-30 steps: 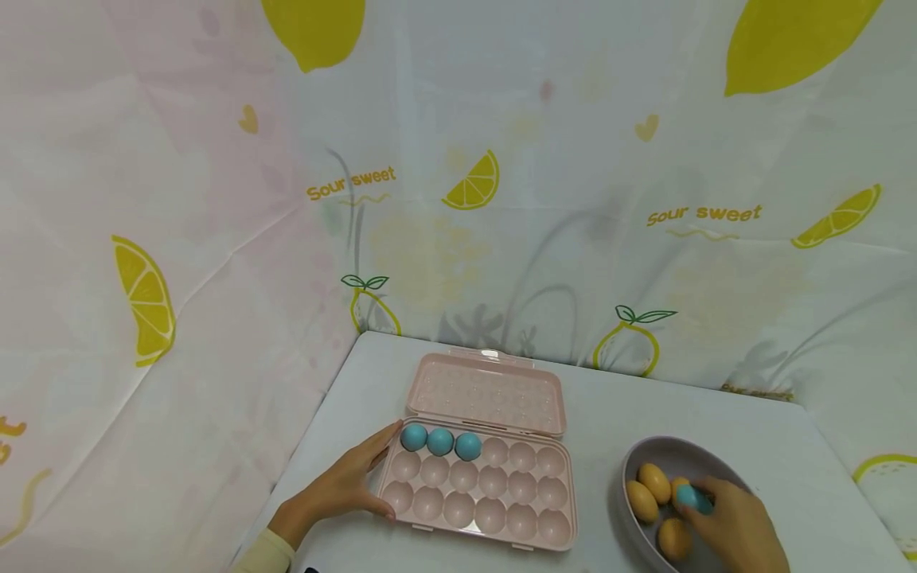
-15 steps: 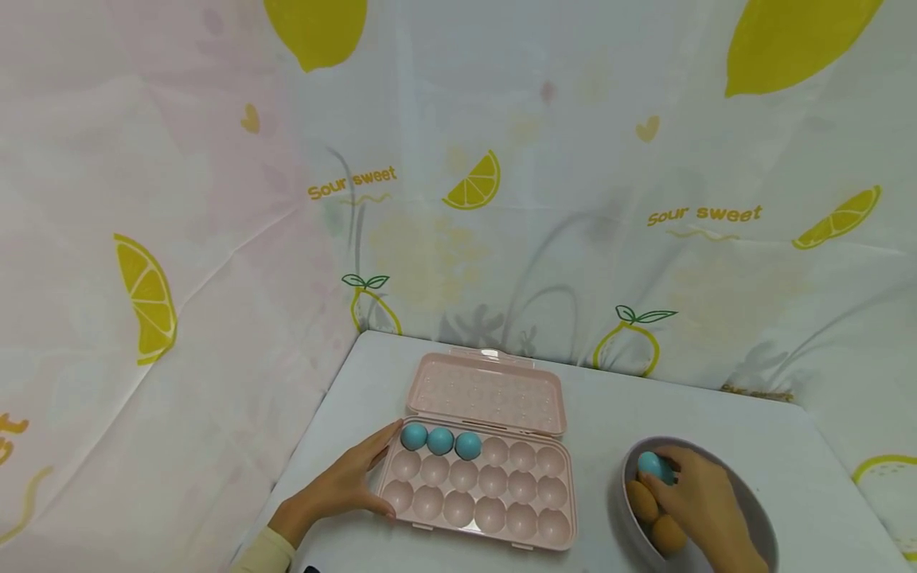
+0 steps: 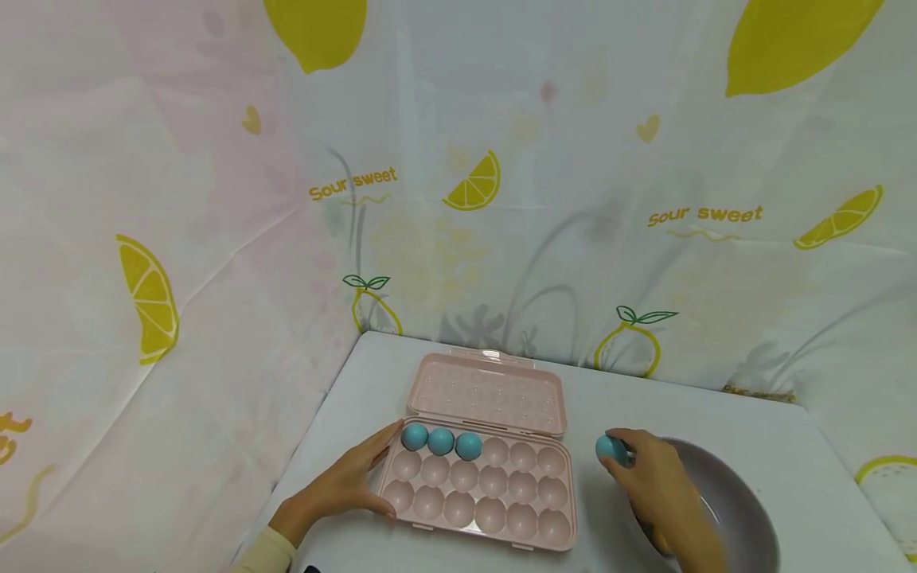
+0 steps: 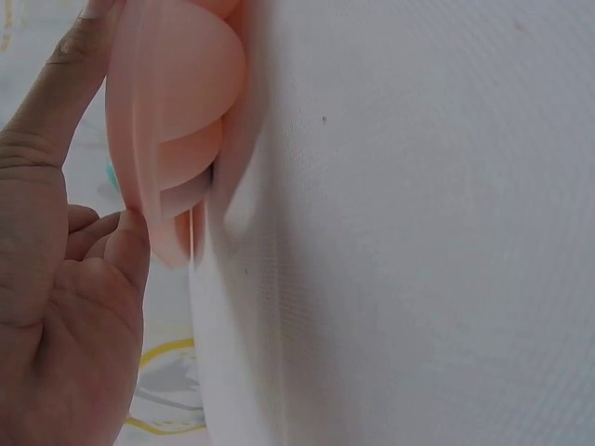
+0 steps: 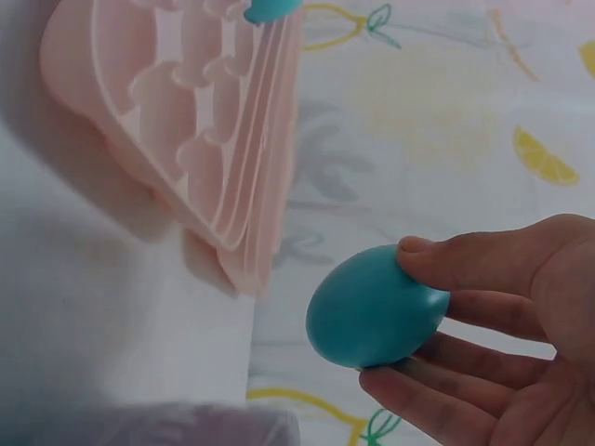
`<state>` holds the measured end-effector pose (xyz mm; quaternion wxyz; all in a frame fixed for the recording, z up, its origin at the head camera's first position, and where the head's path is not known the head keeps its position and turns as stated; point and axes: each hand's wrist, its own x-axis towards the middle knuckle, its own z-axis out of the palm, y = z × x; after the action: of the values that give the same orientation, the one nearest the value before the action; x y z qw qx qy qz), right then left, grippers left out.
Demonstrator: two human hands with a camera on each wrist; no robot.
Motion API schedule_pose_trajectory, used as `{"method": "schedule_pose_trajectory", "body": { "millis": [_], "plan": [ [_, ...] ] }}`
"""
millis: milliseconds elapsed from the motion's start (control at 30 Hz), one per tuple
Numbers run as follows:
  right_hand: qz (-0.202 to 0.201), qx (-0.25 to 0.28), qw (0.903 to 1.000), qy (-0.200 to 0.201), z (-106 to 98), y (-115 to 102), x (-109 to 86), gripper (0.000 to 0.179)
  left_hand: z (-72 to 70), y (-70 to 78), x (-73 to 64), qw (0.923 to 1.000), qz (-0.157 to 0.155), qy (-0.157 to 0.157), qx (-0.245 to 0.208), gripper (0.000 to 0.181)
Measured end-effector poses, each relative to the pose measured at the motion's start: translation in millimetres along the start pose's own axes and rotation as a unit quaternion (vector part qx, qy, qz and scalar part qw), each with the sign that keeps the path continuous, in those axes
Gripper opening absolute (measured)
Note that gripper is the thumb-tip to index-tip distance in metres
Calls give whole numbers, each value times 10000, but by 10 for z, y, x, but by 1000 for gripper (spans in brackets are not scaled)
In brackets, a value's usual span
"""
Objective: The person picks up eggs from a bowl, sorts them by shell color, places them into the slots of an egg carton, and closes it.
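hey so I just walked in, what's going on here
A person's right hand holds a blue egg, seen between a gray bowl and an open pink egg box. The left hand touches the box's left end. Three blue eggs sit in its back row, starting from the left.

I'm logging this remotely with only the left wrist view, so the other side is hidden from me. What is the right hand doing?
Observer: The right hand holds a blue egg between thumb and fingers.
Operator: And what sits in the tray?
Observer: Three blue eggs, side by side at the left end of the far row of the pink tray.
Operator: Anything to the tray's right?
Observer: A grey bowl, partly hidden by the right hand and forearm.
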<state>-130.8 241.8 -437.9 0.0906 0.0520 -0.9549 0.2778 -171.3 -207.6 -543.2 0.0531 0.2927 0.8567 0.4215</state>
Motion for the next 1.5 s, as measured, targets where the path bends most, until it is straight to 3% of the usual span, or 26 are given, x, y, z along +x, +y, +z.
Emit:
{"method": "schedule_pose_trajectory", "body": {
  "millis": [300, 700, 1033, 1500],
  "plan": [
    [-392, 656, 9970, 103, 268, -200, 140, 32, -7, -1, 7, 10000, 50, -39, -69, 133],
    [-538, 1302, 9900, -120, 575, -459, 254, 29, -18, 8, -8, 9999, 7, 35, 140, 132],
    [-748, 1243, 9887, -390, 824, -555, 339, 24, -18, 29, -11, 9999, 124, -16, -22, 131],
    [-968, 1449, 9839, -397, 1116, -629, 351, 28, -26, 44, -10, 9999, 97, -78, -120, 131]
  ]
}}
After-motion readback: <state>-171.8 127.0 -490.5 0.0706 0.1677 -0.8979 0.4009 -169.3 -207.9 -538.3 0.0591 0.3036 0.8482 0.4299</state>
